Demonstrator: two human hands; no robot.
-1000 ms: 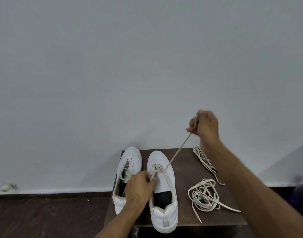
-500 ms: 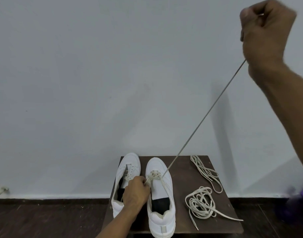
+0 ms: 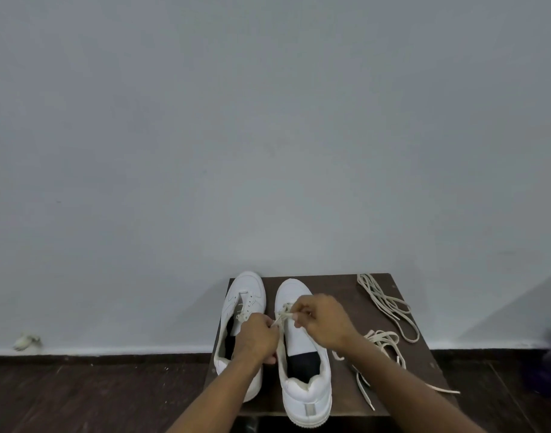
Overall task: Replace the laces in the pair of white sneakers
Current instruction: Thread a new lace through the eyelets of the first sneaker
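You have two white sneakers side by side on a small dark wooden table [image 3: 336,289], toes pointing away from you toward the wall [image 3: 268,120]. The right sneaker [image 3: 302,379] sits nearer you, its heel hanging over the table's near edge; the left sneaker [image 3: 243,295] lies just beside it, partly covered by your left forearm. One cream lace [image 3: 285,314] is bunched at the right sneaker's eyelets, and both your hands meet over it. Your left hand [image 3: 257,339] has its fingers curled and pinches one strand of that lace; your right hand [image 3: 322,320] pinches the lace from the other side with fingertips bent in. A second lace shows in the left sneaker's upper eyelets. To the right on the table lie two loose laces: one tangled lace [image 3: 380,345] near your right forearm, which hides part of it, and one far lace [image 3: 386,303] stretched toward the table's back corner. Dark wooden floor [image 3: 80,395] surrounds the table, and a small pale scrap [image 3: 25,340] lies at the wall's foot, far left.
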